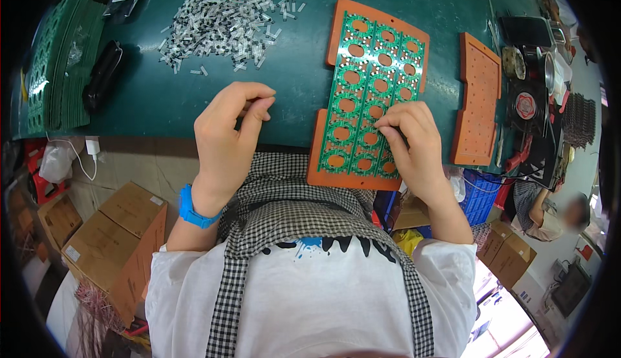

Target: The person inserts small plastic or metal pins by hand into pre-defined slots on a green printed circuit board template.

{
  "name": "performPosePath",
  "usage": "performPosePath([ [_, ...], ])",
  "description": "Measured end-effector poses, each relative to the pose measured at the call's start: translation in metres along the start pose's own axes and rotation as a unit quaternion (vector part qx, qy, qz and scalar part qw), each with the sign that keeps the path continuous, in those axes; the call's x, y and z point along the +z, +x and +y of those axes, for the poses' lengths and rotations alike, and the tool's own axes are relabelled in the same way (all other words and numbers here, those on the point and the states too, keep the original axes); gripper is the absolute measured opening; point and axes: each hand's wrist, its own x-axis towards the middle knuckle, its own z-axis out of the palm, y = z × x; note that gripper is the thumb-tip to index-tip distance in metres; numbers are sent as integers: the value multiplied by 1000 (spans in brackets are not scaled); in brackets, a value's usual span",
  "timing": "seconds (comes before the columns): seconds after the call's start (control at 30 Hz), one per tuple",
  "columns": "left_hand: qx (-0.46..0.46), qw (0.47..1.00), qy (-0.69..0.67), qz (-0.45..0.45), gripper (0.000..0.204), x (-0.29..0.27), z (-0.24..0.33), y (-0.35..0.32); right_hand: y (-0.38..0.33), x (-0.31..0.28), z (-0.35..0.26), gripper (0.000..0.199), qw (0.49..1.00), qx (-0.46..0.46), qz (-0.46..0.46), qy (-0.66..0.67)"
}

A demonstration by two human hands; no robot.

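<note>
A green circuit board panel (354,102) with rows of round cutouts lies on an orange fixture plate (381,15) in front of me. My right hand (414,139) is over its right side, thumb and forefinger pinched close to the board's surface. Whatever sits between those fingertips is too small to make out. To the left of the board, near the table's front edge, my left hand (228,125) is held with curled fingers, thumb and forefinger tips close together. I cannot make out anything between them. Farther off lies a pile of small clear-and-dark pieces (220,21).
Stacked green panels (65,67) stand at the far left beside a black case (103,73). A second orange plate (479,99) lies right of the board, with a small fan (525,106) and tins beyond. Cardboard boxes (110,222) are below. Another person (546,212) sits at far right.
</note>
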Motion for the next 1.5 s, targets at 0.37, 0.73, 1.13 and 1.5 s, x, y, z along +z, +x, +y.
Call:
performPosePath([
  [0.37, -95, 965, -209, -124, 30, 15, 18, -11, -12, 11, 8, 29, 986, -122, 47, -105],
  [0.73, -123, 924, -291, -216, 44, 34, 33, -13, 2, 7, -24, 23, 992, -87, 21, 85],
  [1.13, 58, 957, 279, 61, 25, 0, -8, 26, 22, -10, 17, 10, 998, 39, 21, 55],
  [1.5, 83, 942, 301, 123, 17, 2, -13, 34, 22, -1, 20, 9, 998, 26, 37, 45],
])
